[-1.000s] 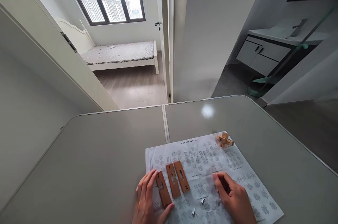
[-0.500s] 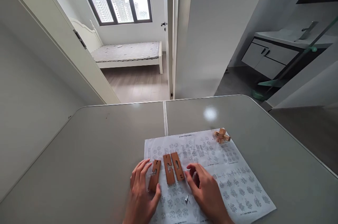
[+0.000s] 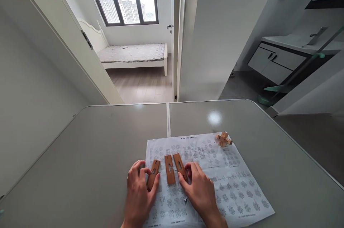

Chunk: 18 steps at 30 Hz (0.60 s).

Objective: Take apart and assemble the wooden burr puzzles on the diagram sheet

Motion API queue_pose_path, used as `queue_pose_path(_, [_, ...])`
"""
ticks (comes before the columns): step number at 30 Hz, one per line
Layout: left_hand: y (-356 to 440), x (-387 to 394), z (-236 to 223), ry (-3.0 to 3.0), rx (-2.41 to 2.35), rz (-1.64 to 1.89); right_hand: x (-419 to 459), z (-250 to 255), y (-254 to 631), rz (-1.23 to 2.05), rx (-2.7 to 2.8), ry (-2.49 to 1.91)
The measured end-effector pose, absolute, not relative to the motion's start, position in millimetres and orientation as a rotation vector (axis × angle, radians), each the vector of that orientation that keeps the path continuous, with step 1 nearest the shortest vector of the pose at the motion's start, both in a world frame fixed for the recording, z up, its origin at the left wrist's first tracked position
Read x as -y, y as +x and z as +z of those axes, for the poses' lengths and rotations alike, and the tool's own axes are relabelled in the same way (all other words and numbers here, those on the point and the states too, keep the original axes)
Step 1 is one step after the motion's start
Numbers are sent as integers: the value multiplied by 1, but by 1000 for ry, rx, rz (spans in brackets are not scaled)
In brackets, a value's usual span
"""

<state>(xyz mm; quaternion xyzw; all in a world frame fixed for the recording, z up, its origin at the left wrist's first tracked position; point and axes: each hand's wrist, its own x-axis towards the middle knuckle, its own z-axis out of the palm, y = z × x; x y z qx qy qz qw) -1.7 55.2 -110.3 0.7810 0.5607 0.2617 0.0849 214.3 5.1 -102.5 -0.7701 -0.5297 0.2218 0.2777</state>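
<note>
Three flat brown wooden puzzle pieces with cut-out slots lie on a printed instruction sheet (image 3: pixel 236 199). My left hand (image 3: pixel 139 188) holds the leftmost piece (image 3: pixel 153 174), numbered 3, between thumb and bent fingers at its edges. In the middle, the piece numbered 1 (image 3: pixel 169 170) lies untouched, its notch facing right. My right hand (image 3: pixel 199 187) has its thumb and fingertips at the two sides of the piece with an oval slot (image 3: pixel 179 165); its number is partly covered by the thumb.
An assembled wooden burr puzzle (image 3: pixel 223 139) sits on the sheet's far right corner. A small torn spot (image 3: pixel 185 200) shows on the paper near my right wrist. The grey table (image 3: pixel 94 156) has a seam down its middle; beyond stand a bed (image 3: pixel 131 54) and a sink cabinet (image 3: pixel 276 59).
My right hand has moved left onto the slotted piece and closed its fingers at the edges. My left fingers have curled tighter around the piece numbered 3. The view has shifted slightly.
</note>
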Motion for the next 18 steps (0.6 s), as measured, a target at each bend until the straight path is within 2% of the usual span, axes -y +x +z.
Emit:
queue_pose_path(12, [-6, -53, -105, 2305, -1802, 798, 2, -116, 214, 437, 1553, -2025])
queue_pose_path(18, [-5, -52, -105, 2268, -1878, 730, 3, -111, 218, 497, 1473, -1953])
